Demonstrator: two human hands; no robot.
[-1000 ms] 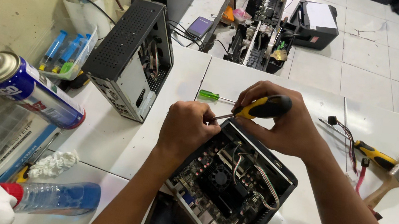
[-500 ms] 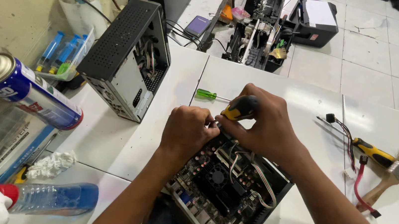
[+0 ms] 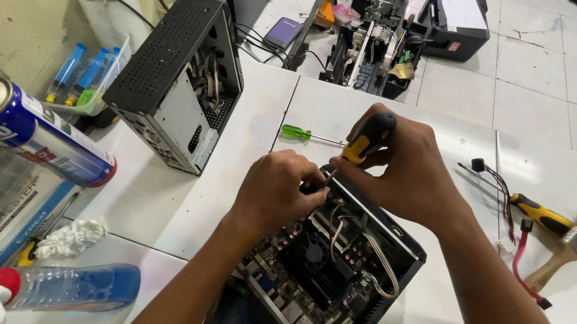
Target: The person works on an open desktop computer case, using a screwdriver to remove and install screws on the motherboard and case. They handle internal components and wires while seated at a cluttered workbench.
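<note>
A small open computer case (image 3: 405, 251) with a circuit board (image 3: 313, 266) and wires inside lies on the white table (image 3: 154, 197) in front of me. My right hand (image 3: 404, 168) grips a yellow-and-black screwdriver (image 3: 367, 138), its tip pointing down at the case's far left corner. My left hand (image 3: 278, 190) rests on that same corner, fingers pinched around the screwdriver's shaft near the tip; what lies under the fingers is hidden.
A green-handled screwdriver (image 3: 300, 134) lies just beyond the hands. A black case (image 3: 175, 77) stands at the left. A spray can (image 3: 31, 133), a plastic bottle (image 3: 64, 287) and a rag (image 3: 73, 237) sit at left; a brush (image 3: 573, 241), another screwdriver (image 3: 540, 212) and cables (image 3: 503, 186) at right.
My right hand has tilted the screwdriver from lying flat to pointing steeply down at the case's corner. The left hand stays on that corner.
</note>
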